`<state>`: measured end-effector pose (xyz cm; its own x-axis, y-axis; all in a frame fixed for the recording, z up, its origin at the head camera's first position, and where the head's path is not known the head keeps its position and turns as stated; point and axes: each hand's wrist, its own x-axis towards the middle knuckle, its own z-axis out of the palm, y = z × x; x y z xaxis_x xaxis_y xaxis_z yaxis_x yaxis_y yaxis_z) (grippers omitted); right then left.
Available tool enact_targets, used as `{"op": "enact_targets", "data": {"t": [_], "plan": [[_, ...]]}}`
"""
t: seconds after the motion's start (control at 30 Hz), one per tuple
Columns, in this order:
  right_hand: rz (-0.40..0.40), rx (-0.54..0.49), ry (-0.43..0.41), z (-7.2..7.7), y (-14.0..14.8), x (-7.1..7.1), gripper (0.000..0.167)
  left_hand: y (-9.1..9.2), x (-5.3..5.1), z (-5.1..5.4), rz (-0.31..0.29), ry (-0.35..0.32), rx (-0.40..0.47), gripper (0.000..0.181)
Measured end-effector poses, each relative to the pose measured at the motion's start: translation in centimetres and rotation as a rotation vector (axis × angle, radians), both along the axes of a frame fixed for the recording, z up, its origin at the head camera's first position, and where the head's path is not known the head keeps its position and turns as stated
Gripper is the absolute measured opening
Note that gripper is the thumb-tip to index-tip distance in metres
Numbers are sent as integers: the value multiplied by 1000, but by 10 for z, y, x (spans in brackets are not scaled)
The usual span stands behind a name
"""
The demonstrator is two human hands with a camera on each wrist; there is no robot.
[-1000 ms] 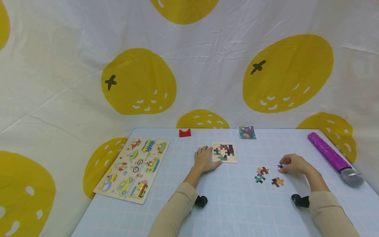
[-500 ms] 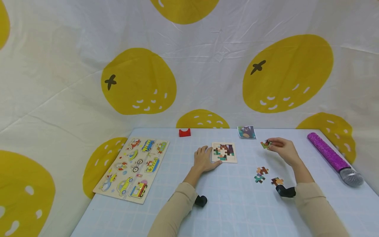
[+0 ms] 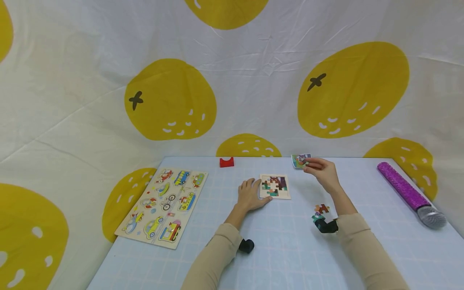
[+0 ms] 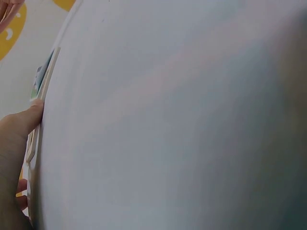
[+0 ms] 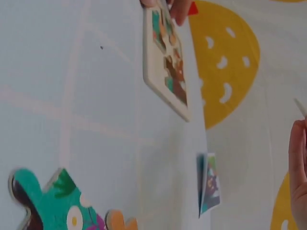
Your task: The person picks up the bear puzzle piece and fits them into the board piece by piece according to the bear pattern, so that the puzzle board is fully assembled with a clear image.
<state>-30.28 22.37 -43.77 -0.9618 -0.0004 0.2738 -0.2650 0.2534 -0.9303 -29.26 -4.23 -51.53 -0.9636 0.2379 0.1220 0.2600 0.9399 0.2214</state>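
My left hand (image 3: 250, 195) rests against the left side of a small wooden jigsaw frame (image 3: 288, 189), its thumb by the near corner. Several pieces sit in the frame, forming part of a bear picture, with pale gaps among them. Between thumb and fingers my right hand (image 3: 324, 175) pinches a jigsaw piece (image 3: 305, 162), raised in front of the bear picture card (image 3: 296, 157) and partly hiding it. Loose pieces, a brown one (image 3: 322, 208) and a teal one (image 5: 57, 203), lie below the right forearm, the teal one partly covered in the head view.
A wooden vehicle puzzle board (image 3: 164, 207) lies at the left. A red block (image 3: 226, 162) is at the back edge. A purple glittery microphone (image 3: 402, 185) lies at the right. Behind the table (image 3: 282, 249) hangs a sheet with yellow fruit prints.
My right hand has lifted a jigsaw piece off the table and carried it left and back to the picture card. The arm now covers one loose piece. My left hand stays put.
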Motion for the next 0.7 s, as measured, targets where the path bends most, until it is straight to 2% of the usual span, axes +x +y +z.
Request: {"op": "enact_targets", "data": {"t": [0.13,0.37,0.57,0.7], "plan": [[20,-54,19,0,-13,-2,39,0,0,0,-2,1,8,79],[111,-159,71,-3,-36,-6,34,-2,0,0,4,-2,14,79],[189,-153,-24,-10,-53,-11,37,-2,1,0,-3,-11,13,77],[212,-159,-88,-14,-63,-16,43,-1,1,0,-9,-10,7,73]]}}
